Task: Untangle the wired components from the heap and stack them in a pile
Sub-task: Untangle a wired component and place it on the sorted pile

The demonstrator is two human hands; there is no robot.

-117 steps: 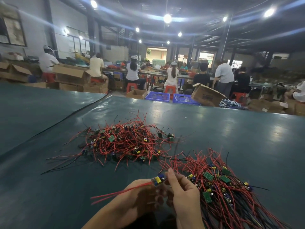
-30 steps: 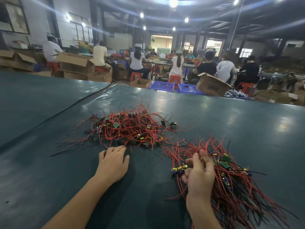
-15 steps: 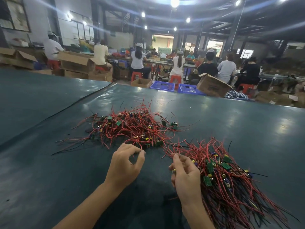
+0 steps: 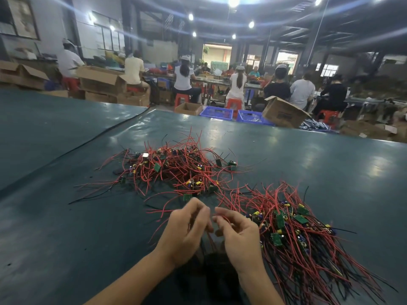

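2 hands meet low over the table (image 4: 66, 238). The left hand (image 4: 187, 234) and right hand (image 4: 239, 237) curl their fingers narrowly round thin red wires (image 4: 161, 213). The tangled heap (image 4: 176, 170) lies just beyond them, with the stacked pile (image 4: 297, 230) beside the right hand. Behind, workers (image 4: 185, 78) sit among cardboard boxes (image 4: 101, 82).

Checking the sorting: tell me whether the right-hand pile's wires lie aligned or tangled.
Mostly aligned: wires in the pile fan toward the near right, boards bunched at its far end. The heap loops every way.
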